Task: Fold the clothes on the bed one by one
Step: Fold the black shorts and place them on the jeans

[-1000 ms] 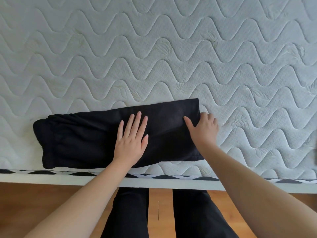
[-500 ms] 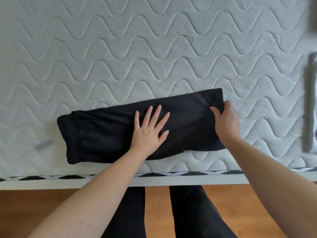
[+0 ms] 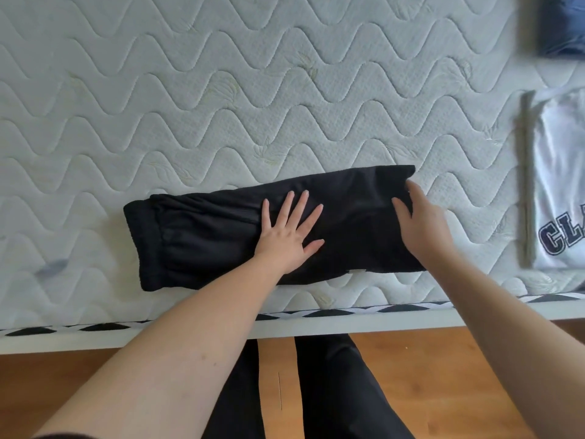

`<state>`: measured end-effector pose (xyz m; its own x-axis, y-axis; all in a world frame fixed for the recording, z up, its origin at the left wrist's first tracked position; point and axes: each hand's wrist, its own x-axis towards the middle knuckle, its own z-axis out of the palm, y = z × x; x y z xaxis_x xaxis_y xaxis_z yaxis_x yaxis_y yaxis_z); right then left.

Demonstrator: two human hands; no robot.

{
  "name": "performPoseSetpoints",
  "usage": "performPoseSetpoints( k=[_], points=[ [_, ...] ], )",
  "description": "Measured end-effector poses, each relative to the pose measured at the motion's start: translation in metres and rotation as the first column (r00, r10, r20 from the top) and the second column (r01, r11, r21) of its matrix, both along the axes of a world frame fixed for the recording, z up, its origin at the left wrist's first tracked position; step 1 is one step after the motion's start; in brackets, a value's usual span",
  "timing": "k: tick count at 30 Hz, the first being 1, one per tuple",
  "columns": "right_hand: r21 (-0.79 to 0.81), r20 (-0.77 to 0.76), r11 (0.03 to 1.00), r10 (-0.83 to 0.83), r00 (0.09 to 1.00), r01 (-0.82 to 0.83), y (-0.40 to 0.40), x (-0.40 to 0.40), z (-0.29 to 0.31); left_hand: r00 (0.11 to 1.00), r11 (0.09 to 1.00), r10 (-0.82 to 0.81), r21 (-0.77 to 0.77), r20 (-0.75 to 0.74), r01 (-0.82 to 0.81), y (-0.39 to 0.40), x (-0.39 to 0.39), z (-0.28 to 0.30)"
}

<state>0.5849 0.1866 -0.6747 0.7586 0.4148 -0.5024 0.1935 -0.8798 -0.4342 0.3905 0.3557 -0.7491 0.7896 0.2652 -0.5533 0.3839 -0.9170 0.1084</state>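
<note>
A black pair of trousers (image 3: 205, 242) lies folded into a long strip across the white quilted mattress (image 3: 221, 106), close to its front edge, waistband to the left. My left hand (image 3: 288, 236) presses flat on the middle of the strip with fingers spread. My right hand (image 3: 421, 226) is at the strip's right end. Its thumb lies on top of the cloth and its fingers curl at the edge, gripping that end.
A folded white shirt with dark letters (image 3: 557, 185) lies at the right edge of the mattress. A dark blue garment (image 3: 563, 23) sits blurred at the top right corner. The bed's front edge (image 3: 316, 324) runs below, with wooden floor (image 3: 443, 375) and my legs beneath.
The view has swung to the right, bringing the white shirt and blue garment into sight. My right hand has slid slightly inward over the trousers' right end. The left hand stays pressed in place.
</note>
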Motion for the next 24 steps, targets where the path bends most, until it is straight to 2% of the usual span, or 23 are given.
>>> performPoseSetpoints(
  k=[4,6,8,10,12,15,17,20,24],
  points=[
    [0.096,0.024,0.990,0.106,0.994,-0.108,0.016,-0.027,0.039,0.999,0.990,-0.027,-0.136,-0.024,0.023,0.011,0.002,0.015],
    [0.119,0.056,0.983,0.133,0.990,-0.139,0.030,-0.044,0.055,0.997,0.970,-0.006,-0.241,0.080,0.025,0.028,-0.003,0.030],
    [0.121,0.080,0.972,0.194,0.978,-0.203,0.048,-0.062,0.068,0.962,0.955,0.098,-0.297,0.254,-0.018,0.048,-0.017,0.046],
    [0.139,0.108,0.951,0.264,0.959,-0.277,0.068,-0.082,0.077,0.896,0.970,0.165,-0.230,0.412,-0.073,0.073,-0.039,0.055],
    [0.151,0.110,0.935,0.307,0.945,-0.322,0.090,-0.104,0.081,0.856,0.982,0.191,-0.105,0.480,-0.160,0.101,-0.067,0.057],
    [0.102,0.112,0.914,0.381,0.918,-0.392,0.123,-0.136,0.079,0.847,0.932,0.283,0.078,0.450,-0.354,0.139,-0.109,0.054],
    [0.073,0.119,0.897,0.425,0.897,-0.435,0.144,-0.156,0.075,0.813,0.853,0.441,0.105,0.379,-0.512,0.158,-0.133,0.051],
    [0.069,0.134,0.881,0.456,0.880,-0.468,0.173,-0.184,0.070,0.745,0.777,0.620,-0.058,0.249,-0.627,0.174,-0.157,0.045],
    [0.090,0.144,0.865,0.480,0.866,-0.494,0.212,-0.221,0.061,0.682,0.713,0.695,-0.344,0.228,-0.611,0.197,-0.165,0.043]
  ],
)
